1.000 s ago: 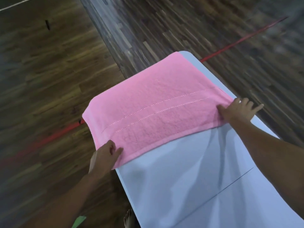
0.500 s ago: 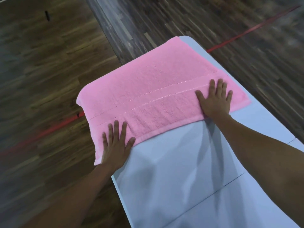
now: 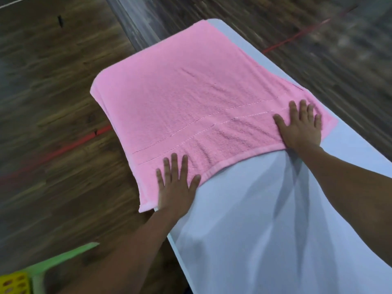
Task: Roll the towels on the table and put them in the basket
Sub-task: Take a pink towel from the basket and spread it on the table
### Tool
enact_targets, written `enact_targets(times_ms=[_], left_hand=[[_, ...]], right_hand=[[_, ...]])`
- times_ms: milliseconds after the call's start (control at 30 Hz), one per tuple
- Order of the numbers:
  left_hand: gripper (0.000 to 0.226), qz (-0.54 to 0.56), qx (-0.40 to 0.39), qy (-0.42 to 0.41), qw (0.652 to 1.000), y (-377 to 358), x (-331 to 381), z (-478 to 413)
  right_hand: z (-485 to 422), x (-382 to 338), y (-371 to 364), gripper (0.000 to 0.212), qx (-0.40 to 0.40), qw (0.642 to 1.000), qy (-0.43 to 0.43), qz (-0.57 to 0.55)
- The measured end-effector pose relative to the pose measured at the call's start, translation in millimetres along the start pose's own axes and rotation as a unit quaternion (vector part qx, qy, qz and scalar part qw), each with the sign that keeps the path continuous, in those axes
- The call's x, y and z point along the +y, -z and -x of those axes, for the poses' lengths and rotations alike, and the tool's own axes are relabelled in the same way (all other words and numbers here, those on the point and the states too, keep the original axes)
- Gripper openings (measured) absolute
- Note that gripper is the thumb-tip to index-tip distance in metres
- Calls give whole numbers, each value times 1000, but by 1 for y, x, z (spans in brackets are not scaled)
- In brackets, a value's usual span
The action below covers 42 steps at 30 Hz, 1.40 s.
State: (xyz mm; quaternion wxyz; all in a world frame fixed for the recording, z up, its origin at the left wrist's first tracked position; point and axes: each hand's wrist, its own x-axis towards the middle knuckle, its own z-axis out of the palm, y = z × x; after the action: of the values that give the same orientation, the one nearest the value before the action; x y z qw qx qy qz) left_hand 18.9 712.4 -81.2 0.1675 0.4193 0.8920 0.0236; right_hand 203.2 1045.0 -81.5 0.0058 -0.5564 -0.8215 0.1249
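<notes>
Motion-blurred floor [image 3: 53, 92]; yellow basket [image 3: 12, 283] partly out-of-frame.

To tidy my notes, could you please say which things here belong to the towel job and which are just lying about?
Job: pink towel, white table, left hand, right hand, both flat on the towel; yellow basket, partly in view.
Lying about: green plastic item, red floor line.

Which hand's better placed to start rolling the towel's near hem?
Right, probably. Right hand lies flat on the towel at the hem, over the table; left hand sits at the corner overhanging the table's edge.
</notes>
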Motion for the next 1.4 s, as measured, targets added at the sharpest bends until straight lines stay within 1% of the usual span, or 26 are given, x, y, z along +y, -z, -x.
enact_targets(times_ms=[233, 533, 700, 933, 1133, 1267, 1400], left_hand=[[72, -27, 12, -21, 999, -63, 68, 140], [71, -27, -22, -28, 999, -107, 130, 262], [72, -10, -22, -25, 999, -127, 153, 326], [73, 24, -27, 6, 999, -159, 200, 418], [74, 5, -38, 28, 999, -184, 241, 487], [74, 8, -59, 25, 998, -187, 250, 505], [76, 36, -60, 21, 997, -181, 249, 500]], right_hand=[[129, 126, 8, 81, 15, 1000, -24, 6], [242, 233, 15, 78, 15, 999, -34, -2], [293, 278, 20, 78, 10, 1000, -26, -4], [358, 336, 25, 78, -16, 1000, -3, -7], [400, 378, 29, 77, -38, 999, -3, -11], [413, 396, 31, 77, -46, 999, -3, -15], [405, 395, 41, 77, -105, 994, -9, -8]])
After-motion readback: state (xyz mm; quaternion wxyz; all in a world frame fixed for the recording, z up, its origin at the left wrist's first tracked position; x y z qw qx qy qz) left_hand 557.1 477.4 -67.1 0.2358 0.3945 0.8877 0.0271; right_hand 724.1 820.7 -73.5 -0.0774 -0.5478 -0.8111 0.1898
